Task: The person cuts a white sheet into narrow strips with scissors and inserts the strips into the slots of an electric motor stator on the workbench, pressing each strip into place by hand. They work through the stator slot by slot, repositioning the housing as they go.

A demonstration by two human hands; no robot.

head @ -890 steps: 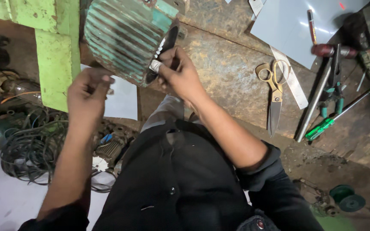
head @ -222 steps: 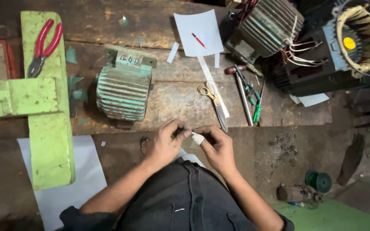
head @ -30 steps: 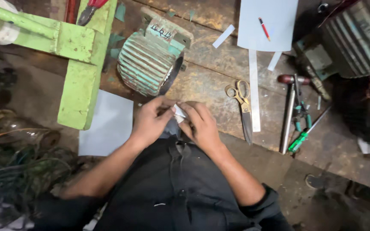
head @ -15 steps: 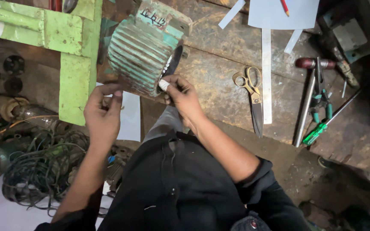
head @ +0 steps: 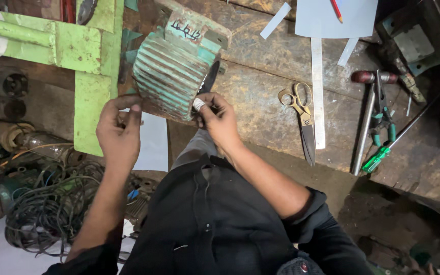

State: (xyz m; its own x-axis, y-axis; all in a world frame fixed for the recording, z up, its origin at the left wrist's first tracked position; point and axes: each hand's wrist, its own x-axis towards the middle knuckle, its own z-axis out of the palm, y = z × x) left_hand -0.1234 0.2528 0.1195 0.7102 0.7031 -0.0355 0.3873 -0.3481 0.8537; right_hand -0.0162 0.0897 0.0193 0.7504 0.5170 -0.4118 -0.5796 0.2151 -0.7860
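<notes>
One finned motor housing, one scissors (brass handles), one steel ruler, one red pencil.

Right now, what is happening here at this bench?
A person in dark clothes works at a rusty workbench on a green ribbed motor housing. The right hand presses a small white piece against the open end of the housing; its grip is closed on it. The left hand touches the near side of the housing, fingers bent, holding nothing visible. Scissors, a steel ruler and a hammer lie unused to the right.
</notes>
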